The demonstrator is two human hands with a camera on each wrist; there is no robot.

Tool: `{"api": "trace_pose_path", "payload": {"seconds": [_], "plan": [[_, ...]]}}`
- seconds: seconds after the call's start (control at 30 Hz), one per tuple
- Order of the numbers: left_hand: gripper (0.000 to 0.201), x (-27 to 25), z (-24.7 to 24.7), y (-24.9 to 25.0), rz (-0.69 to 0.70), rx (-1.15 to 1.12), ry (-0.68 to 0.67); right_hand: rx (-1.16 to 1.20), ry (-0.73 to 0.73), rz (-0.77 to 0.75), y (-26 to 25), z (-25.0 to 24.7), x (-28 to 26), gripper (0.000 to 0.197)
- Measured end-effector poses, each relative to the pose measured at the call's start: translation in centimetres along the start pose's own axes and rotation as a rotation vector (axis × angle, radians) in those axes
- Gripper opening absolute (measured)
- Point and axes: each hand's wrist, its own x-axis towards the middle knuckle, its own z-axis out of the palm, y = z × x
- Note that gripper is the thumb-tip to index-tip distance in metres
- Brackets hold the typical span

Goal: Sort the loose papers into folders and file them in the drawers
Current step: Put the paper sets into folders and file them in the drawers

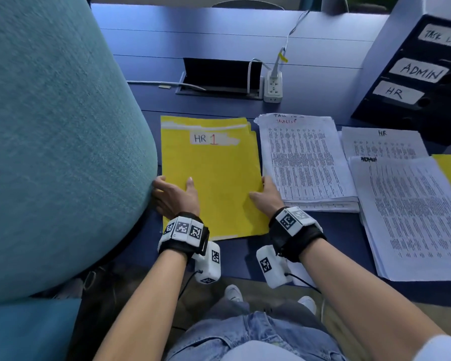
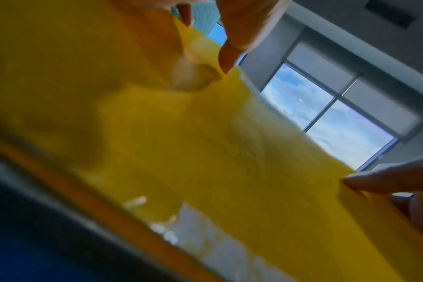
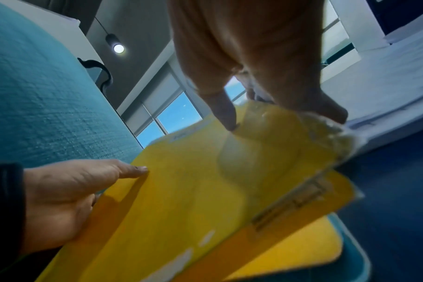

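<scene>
A stack of yellow folders (image 1: 214,178), the top one labelled "HR 1", lies on the blue desk (image 1: 219,35) in front of me. My left hand (image 1: 175,194) grips its left edge, thumb on the cover and fingers at the side. At the right edge, my right hand (image 1: 261,191) grips the same way. The right wrist view shows the yellow folder (image 3: 193,190) raised a little, with my right hand (image 3: 254,57) on its far edge and my left hand (image 3: 61,187) on its near edge. In the left wrist view the folder (image 2: 205,152) fills the frame beneath my left fingers (image 2: 229,38).
Three piles of printed sheets lie right of the folders: "Task list" (image 1: 305,160), "HR" (image 1: 383,142) and "Admin" (image 1: 414,209). A dark drawer unit (image 1: 414,74) labelled TASK LIST, ADMIN, HR stands at the back right. A teal chair back (image 1: 50,139) crowds the left. A power strip (image 1: 273,87) sits behind.
</scene>
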Motion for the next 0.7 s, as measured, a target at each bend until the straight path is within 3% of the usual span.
{"api": "trace_pose_path", "payload": {"seconds": [0.17, 0.3, 0.4, 0.57, 0.7], "plan": [[0.059, -0.8, -0.6, 1.7, 0.020, -0.248, 0.058, 0.128, 0.136, -0.189, -1.5, -2.2, -1.2, 0.030], [0.070, -1.6, 0.6, 3.6, 0.182, -0.240, -0.194, 0.142, 0.297, -0.184, -1.0, -5.1, -1.4, 0.028], [0.093, -2.8, 2.3, 4.3, 0.339, -0.076, -0.456, 0.124, 0.391, -0.098, 1.3, -7.3, -1.2, 0.026], [0.124, -5.6, 4.3, 2.9, 0.445, 0.287, -0.878, 0.003, 0.436, 0.039, 4.8, -9.4, -0.7, 0.028], [0.138, -6.7, 4.9, 1.4, 0.616, 0.637, -1.007, -0.054, 0.413, 0.103, 5.1, -9.7, -0.7, 0.033]]}}
